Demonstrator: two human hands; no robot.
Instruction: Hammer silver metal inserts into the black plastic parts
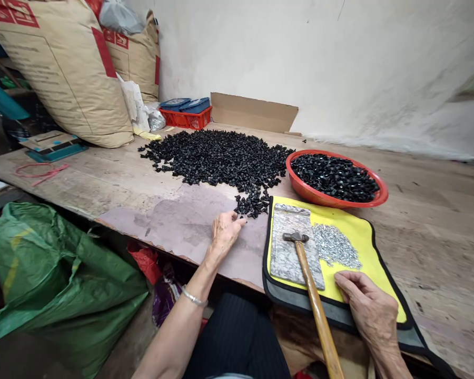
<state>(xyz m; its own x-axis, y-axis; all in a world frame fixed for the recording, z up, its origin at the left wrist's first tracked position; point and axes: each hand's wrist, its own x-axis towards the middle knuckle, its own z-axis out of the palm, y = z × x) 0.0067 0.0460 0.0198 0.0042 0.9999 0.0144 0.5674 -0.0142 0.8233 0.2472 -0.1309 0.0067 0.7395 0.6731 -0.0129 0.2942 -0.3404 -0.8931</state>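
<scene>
My left hand [226, 231] rests on the wooden table [114, 184] with its fingers curled, the fingertips pinching at small black plastic pieces at the near edge of a big black heap [217, 158]. My right hand [369, 305] lies on the yellow mat [359, 226], fingers bent down flat, just below a pile of small silver bits [334, 245]. A hammer [312, 289] with a wooden handle lies between my hands, its head on a grey stone slab [290, 252].
A red bowl [300, 184] full of black pieces stands behind the mat. At the back left are large brown sacks [67, 68], a red crate [185, 118] with blue trays and a cardboard strip [253, 111]. A green bag [63, 284] sits below the table.
</scene>
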